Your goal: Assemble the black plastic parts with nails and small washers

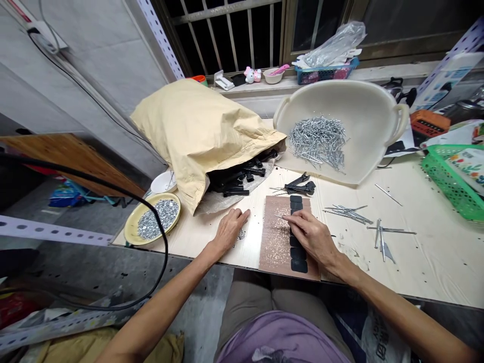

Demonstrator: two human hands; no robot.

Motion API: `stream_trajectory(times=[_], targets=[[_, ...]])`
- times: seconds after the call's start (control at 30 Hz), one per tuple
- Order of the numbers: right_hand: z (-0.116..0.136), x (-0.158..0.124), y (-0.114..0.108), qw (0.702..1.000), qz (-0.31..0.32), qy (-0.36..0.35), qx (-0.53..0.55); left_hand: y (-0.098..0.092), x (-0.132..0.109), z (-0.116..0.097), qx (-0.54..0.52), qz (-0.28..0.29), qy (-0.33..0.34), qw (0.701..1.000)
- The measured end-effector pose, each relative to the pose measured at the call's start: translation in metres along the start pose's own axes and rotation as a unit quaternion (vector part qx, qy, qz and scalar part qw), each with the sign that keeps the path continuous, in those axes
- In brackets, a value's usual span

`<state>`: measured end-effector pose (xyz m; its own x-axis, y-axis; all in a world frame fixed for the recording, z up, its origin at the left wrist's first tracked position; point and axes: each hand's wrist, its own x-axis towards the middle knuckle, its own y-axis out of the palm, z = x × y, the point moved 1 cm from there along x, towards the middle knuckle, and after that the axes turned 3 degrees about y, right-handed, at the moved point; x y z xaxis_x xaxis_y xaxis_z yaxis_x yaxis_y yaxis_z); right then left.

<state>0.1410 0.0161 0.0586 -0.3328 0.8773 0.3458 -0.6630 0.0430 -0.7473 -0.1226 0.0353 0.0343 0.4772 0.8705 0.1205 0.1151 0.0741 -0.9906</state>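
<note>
My left hand [229, 230] rests on the table beside a small pile of tiny metal pieces [241, 235], fingertips pressed together; whether they hold a piece is too small to tell. Between thumb and fingers of my right hand [310, 233] is a thin metal pin [279, 216], its end pointing left over a brown board [273, 242]. A row of black pads [299, 265] runs down the board, partly under my right hand. Black parts with pins [300, 186] lie just behind the board. Loose long pins [350, 214] are to the right of it.
A yellow plate of small metal pieces [130, 229] stands at the left edge, near a white bowl [164, 182]. Behind are a beige sack [196, 126] of black parts and a white basin [368, 121] of pins. A green basket [442, 174] stands right; a black cable [166, 247] hangs left.
</note>
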Motion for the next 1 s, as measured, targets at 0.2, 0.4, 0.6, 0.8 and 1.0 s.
stream_trajectory(times=[0.2,0.4,0.6,0.8,1.0], targets=[[0.006,0.002,0.002,1.000,0.012,-0.005,0.008,0.000,0.002,-0.002,-0.014,0.025,0.006,1.000],[0.016,0.002,0.005,1.000,0.006,0.001,0.018,-0.001,0.007,-0.003,-0.145,-0.033,-0.059,0.987],[0.030,0.009,0.011,1.000,-0.008,0.006,0.003,-0.014,0.020,-0.040,-0.607,-0.110,-0.252,0.745],[0.030,0.014,0.012,0.998,-0.029,0.029,-0.040,-0.025,0.032,-0.071,-0.760,-0.148,-0.284,0.566],[0.033,0.012,0.007,0.994,-0.041,0.041,-0.090,-0.026,0.035,-0.074,-0.810,-0.132,-0.285,0.495]])
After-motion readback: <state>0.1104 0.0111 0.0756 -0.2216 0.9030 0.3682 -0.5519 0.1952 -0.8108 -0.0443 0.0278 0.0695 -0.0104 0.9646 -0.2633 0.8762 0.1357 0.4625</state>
